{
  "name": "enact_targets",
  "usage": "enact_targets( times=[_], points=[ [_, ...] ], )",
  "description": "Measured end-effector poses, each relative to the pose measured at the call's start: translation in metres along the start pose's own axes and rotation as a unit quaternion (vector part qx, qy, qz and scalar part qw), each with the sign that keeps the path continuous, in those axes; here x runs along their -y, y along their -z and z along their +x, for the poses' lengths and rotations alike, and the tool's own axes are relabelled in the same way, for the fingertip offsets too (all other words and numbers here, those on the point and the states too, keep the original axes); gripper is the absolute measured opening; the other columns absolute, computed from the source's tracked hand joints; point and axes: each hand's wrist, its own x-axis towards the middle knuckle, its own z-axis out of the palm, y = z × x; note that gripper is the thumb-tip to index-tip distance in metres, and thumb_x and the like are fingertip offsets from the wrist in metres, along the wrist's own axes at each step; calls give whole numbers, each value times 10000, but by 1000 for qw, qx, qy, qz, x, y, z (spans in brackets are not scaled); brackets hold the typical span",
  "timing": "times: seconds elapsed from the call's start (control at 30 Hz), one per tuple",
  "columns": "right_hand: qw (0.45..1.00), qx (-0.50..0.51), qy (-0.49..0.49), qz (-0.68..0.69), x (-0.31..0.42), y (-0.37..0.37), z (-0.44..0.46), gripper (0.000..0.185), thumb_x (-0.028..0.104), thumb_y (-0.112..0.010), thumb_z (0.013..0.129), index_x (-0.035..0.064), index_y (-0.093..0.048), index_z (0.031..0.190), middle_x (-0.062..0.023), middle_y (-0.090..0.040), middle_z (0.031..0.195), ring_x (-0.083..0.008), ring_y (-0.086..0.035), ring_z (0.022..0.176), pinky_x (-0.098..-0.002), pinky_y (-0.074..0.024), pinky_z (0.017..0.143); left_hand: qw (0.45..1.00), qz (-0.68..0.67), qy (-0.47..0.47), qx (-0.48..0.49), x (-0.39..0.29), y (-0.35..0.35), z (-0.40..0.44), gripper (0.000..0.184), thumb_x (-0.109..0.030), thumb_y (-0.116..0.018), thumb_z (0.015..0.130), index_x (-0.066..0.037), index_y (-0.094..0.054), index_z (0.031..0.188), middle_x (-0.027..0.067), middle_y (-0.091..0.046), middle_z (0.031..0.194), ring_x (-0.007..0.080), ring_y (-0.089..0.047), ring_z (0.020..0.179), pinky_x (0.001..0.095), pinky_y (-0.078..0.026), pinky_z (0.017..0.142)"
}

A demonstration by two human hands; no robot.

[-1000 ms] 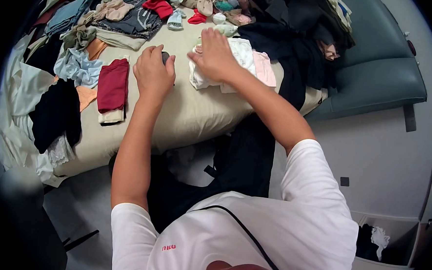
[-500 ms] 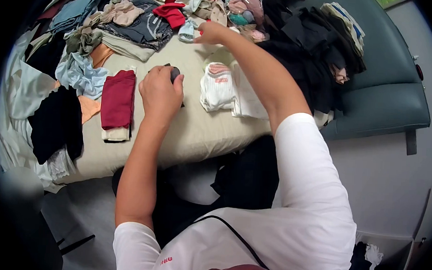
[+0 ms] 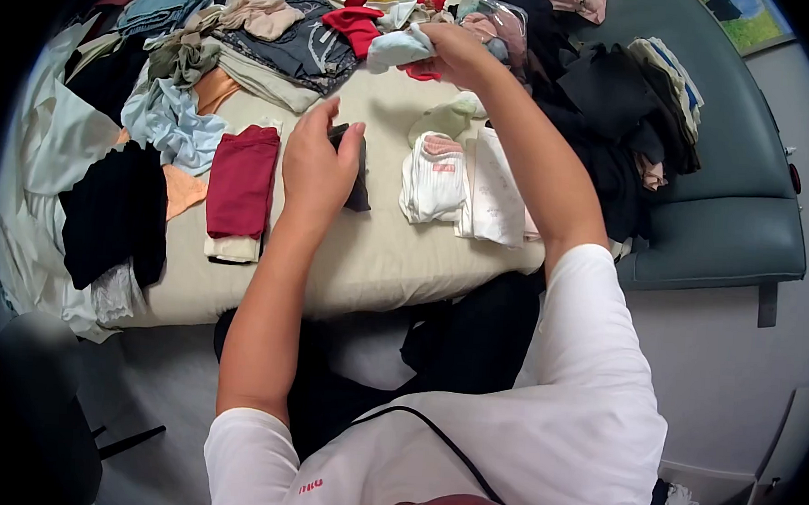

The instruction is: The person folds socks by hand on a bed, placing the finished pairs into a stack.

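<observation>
My right hand [image 3: 461, 54] reaches to the far side of the bed and pinches a pale blue sock [image 3: 399, 50], lifted off the sheet. A bit of red cloth [image 3: 420, 71] shows just beneath those fingers; whether it is gripped too is unclear. Nearer to me, my left hand [image 3: 320, 161] has its fingers apart above a dark grey folded cloth [image 3: 361, 182], which it partly hides. Right of that lie folded white ribbed socks [image 3: 433, 188] with a pink label, a folded white cloth [image 3: 497, 202] and a pale green piece [image 3: 439, 115].
A folded maroon garment [image 3: 241, 185] lies on the beige sheet [image 3: 330, 267] to the left. Heaped clothes [image 3: 292, 41] cover the far side, and black garments [image 3: 605, 98] pile up at right against the dark green headboard [image 3: 729, 178].
My right hand has lifted the pale blue sock from beside the red cloth. My left hand's fingers have spread off the dark grey cloth. The view has shifted slightly.
</observation>
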Motion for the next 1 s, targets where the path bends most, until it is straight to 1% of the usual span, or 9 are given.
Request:
enact_targets(
  times=[0.07,0.17,0.23,0.27,0.37,0.43,0.63,0.8,1.0],
  points=[
    [997,70,19,-26,11,-8,-34,327,248,-588,1045,-24,-698,1189,-128,-746,1053,-232,-751,896,-344,-594,756,998,-24,-28,-42,-16,6,2,436,-251,-781,927,18,-687,1257,194,-725,1192,385,-680,1117,498,-499,1012],
    [982,185,13,-21,13,-28,-79,296,242,-660,1035,0,-660,1206,-96,-736,1030,-177,-730,848,-301,-584,717,980,-6,-171,-98,-28,10,1,533,-253,-769,978,22,-592,1399,128,-729,1197,265,-708,1072,383,-535,966],
    [990,119,62,-54,8,-54,-111,200,145,-706,995,22,-648,1141,-66,-721,987,-135,-704,817,-275,-574,690,949,-301,-11,96,-21,9,-3,362,-179,-758,976,20,-660,1262,65,-724,1011,153,-667,876,313,-533,788],
    [987,94,112,-70,2,-55,-120,175,81,-738,955,44,-629,1086,-40,-704,969,-101,-679,811,-253,-561,703,941,-295,29,163,-18,14,-5,290,-126,-691,1032,-2,-642,1290,16,-709,1093,85,-643,980,245,-513,862],
    [966,-32,214,-141,-20,-70,-152,141,70,-756,935,41,-643,1014,-4,-703,959,-66,-663,829,-232,-531,718,923,-319,60,207,-19,21,-14,221,-135,-714,1007,6,-683,1175,1,-700,957,72,-593,813,250,-478,708],
    [984,-2,179,-19,-34,-86,-177,219,58,-755,909,-24,-740,1111,-58,-730,960,-102,-693,813,-258,-561,716,925,-301,80,218,-22,28,-22,213,-143,-705,1015,6,-687,1166,4,-701,958,76,-597,825,255,-482,721],
    [953,-32,243,-178,-68,-95,-199,243,149,-789,896,-14,-775,1076,-97,-697,1063,-150,-675,891,-304,-555,809,950,-180,69,244,-22,42,-48,231,-181,-687,1036,13,-691,1161,15,-706,963,94,-610,875,275,-493,782],
    [947,-15,296,-129,-88,-100,-208,245,11,-658,890,-18,-741,1119,-42,-697,1011,-128,-644,850,-278,-522,766,946,-146,51,285,-47,51,-74,262,-224,-688,1048,13,-689,1161,13,-701,967,95,-611,900,273,-490,804],
    [971,11,223,-85,-88,-90,-212,230,32,-633,938,-6,-724,1146,-5,-689,967,-87,-641,878,-262,-525,788,898,-279,152,304,-42,41,-78,314,-314,-692,1061,-19,-678,1167,-53,-586,803,26,-480,648,220,-375,567]
  ],
)
